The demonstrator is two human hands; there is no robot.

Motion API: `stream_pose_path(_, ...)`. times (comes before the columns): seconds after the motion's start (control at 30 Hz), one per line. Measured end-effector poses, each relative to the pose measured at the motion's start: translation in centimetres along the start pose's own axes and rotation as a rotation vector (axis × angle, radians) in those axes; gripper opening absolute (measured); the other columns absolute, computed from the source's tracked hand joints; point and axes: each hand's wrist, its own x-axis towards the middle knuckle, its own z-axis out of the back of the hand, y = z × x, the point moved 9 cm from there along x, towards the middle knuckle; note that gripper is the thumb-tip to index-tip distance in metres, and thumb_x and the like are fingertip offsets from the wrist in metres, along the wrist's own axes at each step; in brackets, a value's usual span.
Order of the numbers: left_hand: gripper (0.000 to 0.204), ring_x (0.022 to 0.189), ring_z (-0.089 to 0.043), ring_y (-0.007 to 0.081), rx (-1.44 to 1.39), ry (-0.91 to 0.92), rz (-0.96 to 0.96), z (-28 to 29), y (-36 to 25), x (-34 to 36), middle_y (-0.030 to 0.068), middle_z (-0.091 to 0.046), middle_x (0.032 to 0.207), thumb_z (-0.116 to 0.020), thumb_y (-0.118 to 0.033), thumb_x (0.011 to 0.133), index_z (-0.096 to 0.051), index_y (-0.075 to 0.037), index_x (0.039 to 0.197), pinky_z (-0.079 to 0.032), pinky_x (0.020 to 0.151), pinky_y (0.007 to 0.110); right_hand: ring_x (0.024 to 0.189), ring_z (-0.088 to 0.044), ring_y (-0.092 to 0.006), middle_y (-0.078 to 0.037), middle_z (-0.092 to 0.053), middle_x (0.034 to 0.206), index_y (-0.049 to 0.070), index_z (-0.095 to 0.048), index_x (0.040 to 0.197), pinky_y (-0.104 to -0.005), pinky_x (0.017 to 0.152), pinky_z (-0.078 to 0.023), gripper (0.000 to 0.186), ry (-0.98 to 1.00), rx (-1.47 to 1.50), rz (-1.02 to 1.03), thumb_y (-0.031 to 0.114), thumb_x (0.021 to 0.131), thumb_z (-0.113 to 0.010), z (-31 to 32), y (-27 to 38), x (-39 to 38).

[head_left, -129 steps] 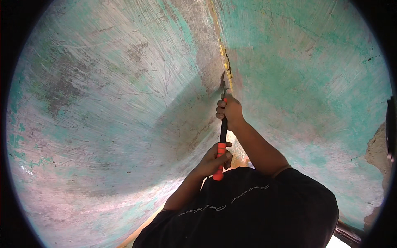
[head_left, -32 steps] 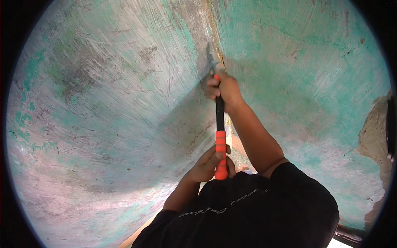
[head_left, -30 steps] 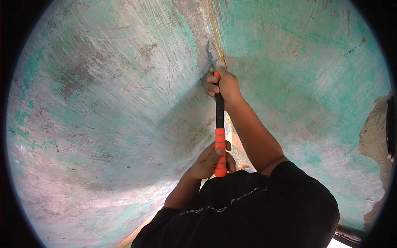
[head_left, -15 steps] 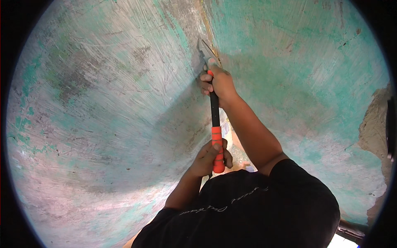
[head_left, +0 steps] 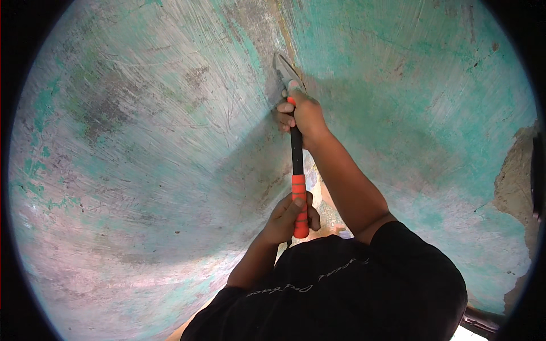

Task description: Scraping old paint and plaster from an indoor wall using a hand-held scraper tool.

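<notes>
I hold a long tool with a black shaft (head_left: 296, 153) and an orange grip in both hands. My right hand (head_left: 301, 115) is closed around the shaft just below the metal head (head_left: 286, 69). My left hand (head_left: 289, 217) grips the orange end (head_left: 300, 211) lower down. The metal head is pressed against the inner corner where two worn turquoise walls meet (head_left: 282, 34). The tool stands almost upright along that corner.
The left wall (head_left: 131, 148) is scratched, with pale grey-pink patches and remnants of green paint. The right wall (head_left: 421, 96) keeps more turquoise, with bare brown plaster broken out at the far right (head_left: 515, 176). A strip of ground shows below the corner (head_left: 327, 213).
Both hands and the tool have slid upward along the wall corner, so the metal head sits higher and tilts slightly to the left.
</notes>
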Motion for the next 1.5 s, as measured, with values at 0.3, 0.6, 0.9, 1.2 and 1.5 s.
stream_pose_path(0.3, 0.032, 0.066, -0.058, 0.0171, -0.012, 0.026, 0.006, -0.3, 0.0, 0.0, 0.0116, -0.060, 0.074, -0.038, -0.036, 0.094, -0.040, -0.005, 0.098, -0.045, 0.063, 0.029, 0.041, -0.032, -0.0077, 0.003, -0.037, 0.058, 0.008, -0.043, 0.087, -0.0263, 0.043, -0.032, 0.028, -0.085, -0.005, -0.010, 0.036, 0.091, -0.043, 0.7, -0.3, -0.5)
stream_pose_path(0.6, 0.033, 0.067, -0.058, 0.0171, -0.022, 0.018, 0.000, -0.8, -0.2, 0.3, 0.0110, -0.059, 0.074, -0.040, -0.038, 0.093, -0.041, -0.006, 0.098, -0.045, 0.064, 0.029, 0.040, -0.032, -0.0078, 0.004, -0.038, 0.057, 0.011, -0.041, 0.086, -0.0255, 0.044, -0.032, 0.028, -0.005, 0.054, -0.103, 0.038, 0.092, -0.042, -0.4, -0.6, -0.5)
stream_pose_path(0.9, 0.038, 0.062, -0.059, 0.0190, -0.036, 0.118, -0.153, -2.4, -3.7, -0.7, 0.0137, -0.058, 0.073, -0.043, -0.041, 0.091, -0.040, -0.004, 0.100, -0.046, 0.060, 0.029, 0.042, -0.032, -0.0070, 0.005, -0.037, 0.059, 0.012, -0.041, 0.087, -0.0245, 0.044, -0.031, 0.026, 0.077, 0.076, -0.115, 0.036, 0.093, -0.041, -4.0, 0.7, -1.4)
stream_pose_path(1.2, 0.037, 0.062, -0.058, 0.0189, 0.054, 0.026, -0.117, -2.7, -4.1, -0.3, 0.0136, -0.058, 0.071, -0.040, -0.040, 0.092, -0.040, -0.004, 0.101, -0.044, 0.059, 0.028, 0.042, -0.033, -0.0064, 0.005, -0.038, 0.059, 0.011, -0.042, 0.088, -0.0235, 0.044, -0.031, 0.025, 0.114, 0.062, -0.063, 0.036, 0.093, -0.040, -4.4, 1.9, -0.4)
stream_pose_path(1.5, 0.038, 0.061, -0.057, 0.0164, 0.114, -0.048, -0.126, -1.8, -4.7, 0.7, 0.0117, -0.058, 0.068, -0.039, -0.042, 0.092, -0.040, -0.005, 0.097, -0.044, 0.058, 0.027, 0.042, -0.032, -0.0066, 0.005, -0.038, 0.058, 0.010, -0.042, 0.087, -0.0236, 0.042, -0.031, 0.027, 0.136, 0.053, -0.005, 0.037, 0.093, -0.043, -5.0, 2.6, 0.0)
